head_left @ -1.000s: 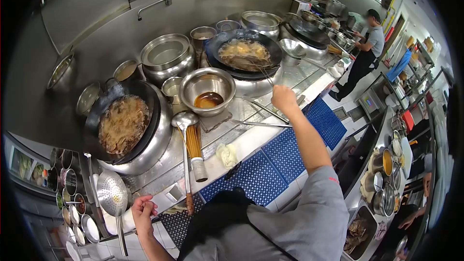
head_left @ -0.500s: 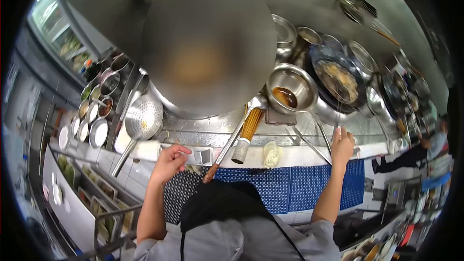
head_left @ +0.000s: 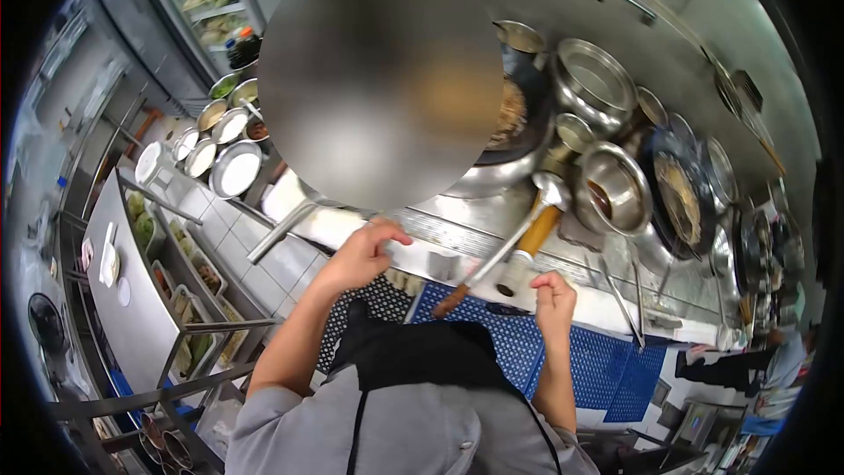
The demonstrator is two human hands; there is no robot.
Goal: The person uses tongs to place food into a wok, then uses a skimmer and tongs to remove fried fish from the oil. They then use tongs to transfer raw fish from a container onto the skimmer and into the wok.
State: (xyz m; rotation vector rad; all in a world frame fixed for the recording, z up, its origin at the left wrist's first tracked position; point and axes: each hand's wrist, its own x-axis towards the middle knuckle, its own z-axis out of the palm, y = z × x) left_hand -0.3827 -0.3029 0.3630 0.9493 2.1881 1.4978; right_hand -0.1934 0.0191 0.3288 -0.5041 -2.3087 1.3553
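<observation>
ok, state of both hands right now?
Left hand: loosely open, half curled, nothing visible in it.
Right hand: fingers curled in; cannot tell whether it holds anything.

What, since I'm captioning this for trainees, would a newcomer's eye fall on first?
Probably the shiny steel bowl of dark brown liquid, right of centre, with a wok of food just to its right. The ladle and brush lying side by side on the counter, near the right hand, would likely come next.

two hands (head_left: pixel 360 255), one wood-ended ladle (head_left: pixel 551 187), one brush (head_left: pixel 533 237), one brown-sauce bowl (head_left: pixel 628 200), one faucet (head_left: pixel 628 2)
</observation>
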